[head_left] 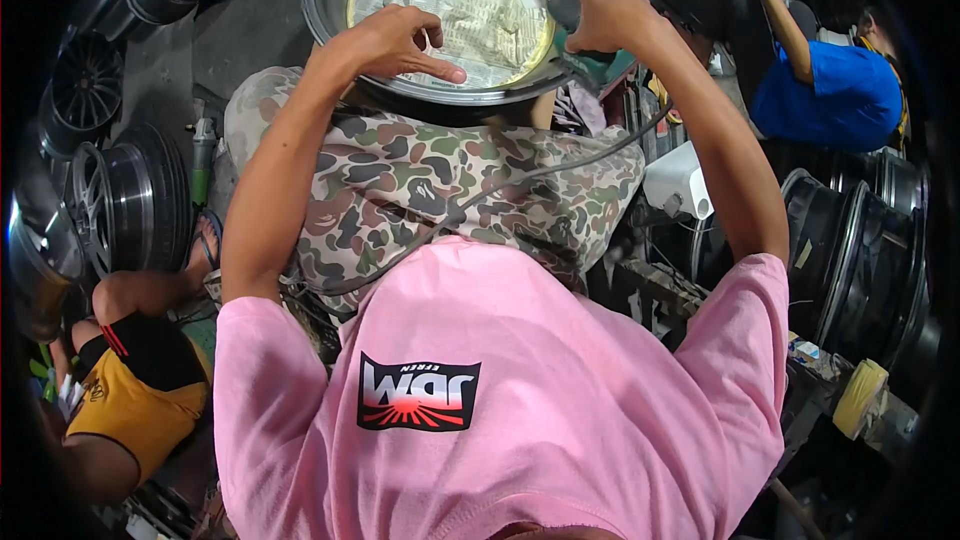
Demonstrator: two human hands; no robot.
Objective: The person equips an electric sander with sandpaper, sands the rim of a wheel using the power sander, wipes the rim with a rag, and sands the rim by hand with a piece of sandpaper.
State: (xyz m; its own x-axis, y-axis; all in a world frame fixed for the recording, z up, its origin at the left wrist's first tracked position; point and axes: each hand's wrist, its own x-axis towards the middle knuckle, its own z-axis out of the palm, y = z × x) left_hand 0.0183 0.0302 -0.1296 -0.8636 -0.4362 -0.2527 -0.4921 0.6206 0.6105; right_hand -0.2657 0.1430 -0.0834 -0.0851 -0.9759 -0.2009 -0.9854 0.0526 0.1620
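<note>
A wheel rim (325, 0) lies face up in front of my lap, its middle covered with newspaper (480, 15) held by yellowish tape along the edge. My left hand (395, 45) is over the rim's near left edge, thumb stretched out and fingers loosely bent, with nothing in it. At the right side of the rim, my right hand (612, 15) is closed around a dark rounded object (564, 6); its exact kind is unclear. A grey cable or hose (545, 172) runs across my camouflage-patterned trousers toward the right.
Several wheels, including a spoked one (85, 90) and a tyred one (150, 195), stand at left; more rims (850, 250) stand at right. A person in yellow (140, 400) sits lower left, another in blue (825, 95) upper right. A white container (680, 180) is beside my right leg.
</note>
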